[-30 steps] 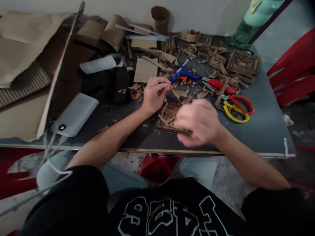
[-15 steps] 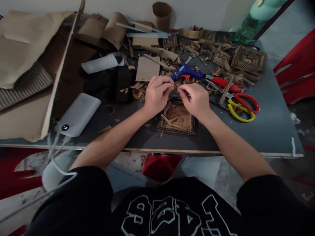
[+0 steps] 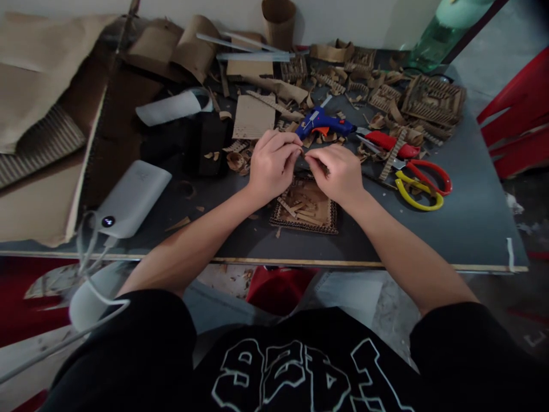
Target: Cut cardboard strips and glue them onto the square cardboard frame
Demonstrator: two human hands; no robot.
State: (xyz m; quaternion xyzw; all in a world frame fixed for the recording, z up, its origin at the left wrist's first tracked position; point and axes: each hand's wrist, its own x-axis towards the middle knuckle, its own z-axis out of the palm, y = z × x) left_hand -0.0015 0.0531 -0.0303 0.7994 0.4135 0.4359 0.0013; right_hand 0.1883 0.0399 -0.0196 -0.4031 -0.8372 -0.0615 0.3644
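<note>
My left hand [image 3: 274, 163] and my right hand [image 3: 337, 171] meet fingertip to fingertip, both pinching a small brown cardboard piece [image 3: 302, 153] that the fingers mostly cover. Just below them on the table lies a square tray of corrugated cardboard [image 3: 302, 224], with several short cardboard strips [image 3: 306, 213] inside. Beyond my fingers rests a blue hot glue gun [image 3: 326, 122] with an orange trigger. Right of my right hand are scissors [image 3: 418, 194] with one red and one yellow handle, and a red-handled tool [image 3: 392, 143].
Cardboard scraps and coiled strips cover the back of the table [image 3: 463, 223]. A white power bank [image 3: 135, 197] with cables lies at the left, beside large cardboard sheets [image 3: 38, 194]. A green bottle [image 3: 437, 40] stands at the back right, a cardboard cup [image 3: 278, 26] at the back.
The whole view has shifted slightly. Both hands keep their pinch above the tray, with only small finger movement; the things on the table lie as before.
</note>
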